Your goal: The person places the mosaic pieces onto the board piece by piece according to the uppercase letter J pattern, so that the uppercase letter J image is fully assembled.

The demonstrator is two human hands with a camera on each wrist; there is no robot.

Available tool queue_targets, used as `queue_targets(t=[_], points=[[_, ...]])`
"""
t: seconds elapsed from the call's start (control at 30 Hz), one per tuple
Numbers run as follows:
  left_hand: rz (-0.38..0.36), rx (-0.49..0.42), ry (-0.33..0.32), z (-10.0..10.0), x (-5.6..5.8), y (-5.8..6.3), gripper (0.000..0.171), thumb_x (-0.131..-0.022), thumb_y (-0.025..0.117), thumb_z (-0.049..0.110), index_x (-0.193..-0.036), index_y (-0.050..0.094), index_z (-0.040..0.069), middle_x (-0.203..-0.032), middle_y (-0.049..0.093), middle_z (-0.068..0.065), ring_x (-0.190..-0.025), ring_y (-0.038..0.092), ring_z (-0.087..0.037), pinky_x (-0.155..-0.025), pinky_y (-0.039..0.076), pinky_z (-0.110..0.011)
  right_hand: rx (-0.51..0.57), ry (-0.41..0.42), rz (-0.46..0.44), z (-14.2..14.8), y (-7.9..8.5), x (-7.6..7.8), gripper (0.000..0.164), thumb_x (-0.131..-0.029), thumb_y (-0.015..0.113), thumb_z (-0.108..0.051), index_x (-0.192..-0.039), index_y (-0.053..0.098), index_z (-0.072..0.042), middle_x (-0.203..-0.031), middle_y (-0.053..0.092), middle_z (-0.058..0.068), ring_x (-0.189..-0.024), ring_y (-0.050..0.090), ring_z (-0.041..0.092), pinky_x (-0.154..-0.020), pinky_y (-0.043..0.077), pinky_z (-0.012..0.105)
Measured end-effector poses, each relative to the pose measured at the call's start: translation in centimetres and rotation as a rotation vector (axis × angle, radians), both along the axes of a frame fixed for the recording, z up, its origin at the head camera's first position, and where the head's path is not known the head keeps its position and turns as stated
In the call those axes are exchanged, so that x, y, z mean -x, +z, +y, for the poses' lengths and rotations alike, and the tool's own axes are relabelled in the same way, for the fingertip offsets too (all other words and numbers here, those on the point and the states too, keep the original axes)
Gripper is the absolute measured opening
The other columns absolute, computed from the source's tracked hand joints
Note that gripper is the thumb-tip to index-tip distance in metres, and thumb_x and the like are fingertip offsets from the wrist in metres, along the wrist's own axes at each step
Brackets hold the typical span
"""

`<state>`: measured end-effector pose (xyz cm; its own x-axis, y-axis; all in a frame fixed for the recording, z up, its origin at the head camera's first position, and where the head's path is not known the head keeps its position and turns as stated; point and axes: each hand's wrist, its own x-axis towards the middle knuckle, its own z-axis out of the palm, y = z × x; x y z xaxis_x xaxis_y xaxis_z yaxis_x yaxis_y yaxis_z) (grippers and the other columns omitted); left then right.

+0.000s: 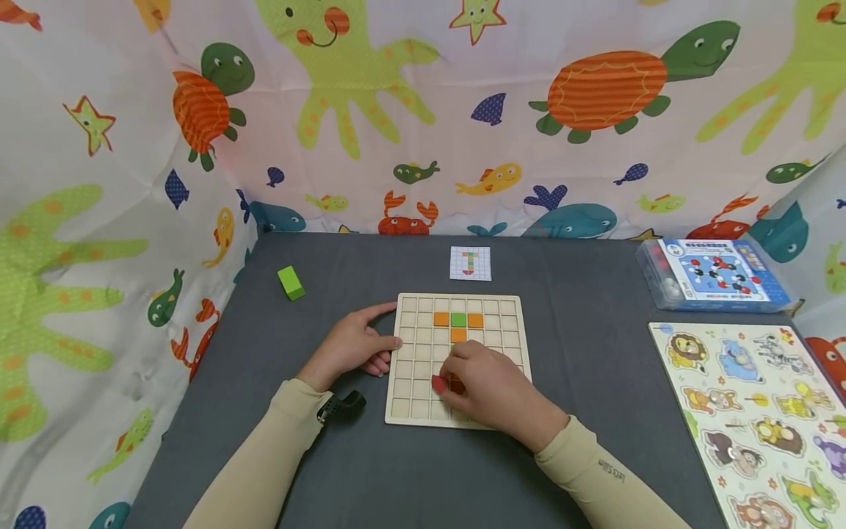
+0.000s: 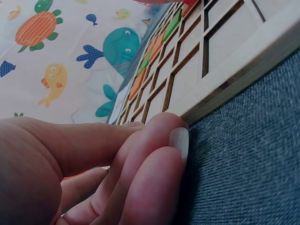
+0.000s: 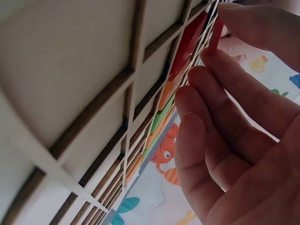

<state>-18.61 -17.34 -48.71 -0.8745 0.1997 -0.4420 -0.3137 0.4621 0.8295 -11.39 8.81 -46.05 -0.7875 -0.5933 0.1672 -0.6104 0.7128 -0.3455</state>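
A wooden grid board point(image 1: 405, 389) lies on the dark table, with orange tiles point(image 1: 441, 319) and a green tile point(image 1: 459, 319) in its cells. My right hand point(image 1: 485, 386) is over the lower middle of the board. Its thumb and index finger pinch a small red tile point(image 3: 216, 35). Another red tile point(image 3: 187, 42) sits in the grid beside it, mostly covered by the hand in the head view. My left hand point(image 1: 350, 344) rests at the board's left edge, index finger stretched toward the upper corner and thumb touching the side. Its other fingers are loosely bent.
Behind the board lies a small card point(image 1: 470, 263) with a coloured grid pattern. A green block point(image 1: 291, 283) is at the back left. On the right are a plastic box point(image 1: 717, 275) and an animal puzzle board point(image 1: 747, 419). A patterned curtain point(image 1: 370, 184) hangs behind the table.
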Motion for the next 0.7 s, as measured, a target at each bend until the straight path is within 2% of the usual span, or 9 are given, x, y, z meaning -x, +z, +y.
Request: queue_targets(t=[0.43, 0.7], points=[[0.002, 0.003, 0.003, 0.15, 0.05, -0.15, 0.075, -0.085, 0.083, 0.025, -0.150, 0.046, 0.037, -0.073, 0.072, -0.016, -0.059, 0.073, -0.028, -0.055, 0.062, -0.042, -0.037, 0.010, -0.004, 0.02, -0.10, -0.09, 0.010, -0.083, 0.081, -0.027, -0.087, 0.075, -0.021, -0.085, 0.056, -0.010, -0.078, 0.046, 0.005, -0.063, 0.047, 0.019], [0.000, 0.016, 0.004, 0.17, -0.01, 0.04, 0.075, -0.085, 0.082, 0.025, -0.150, 0.045, 0.037, -0.073, 0.072, -0.014, -0.058, 0.072, -0.027, -0.055, 0.062, -0.041, -0.004, 0.010, 0.037, -0.01, -0.39, -0.10, 0.010, -0.088, 0.076, -0.028, -0.081, 0.074, -0.022, -0.079, 0.056, -0.009, -0.073, 0.045, 0.004, -0.060, 0.045, 0.019]])
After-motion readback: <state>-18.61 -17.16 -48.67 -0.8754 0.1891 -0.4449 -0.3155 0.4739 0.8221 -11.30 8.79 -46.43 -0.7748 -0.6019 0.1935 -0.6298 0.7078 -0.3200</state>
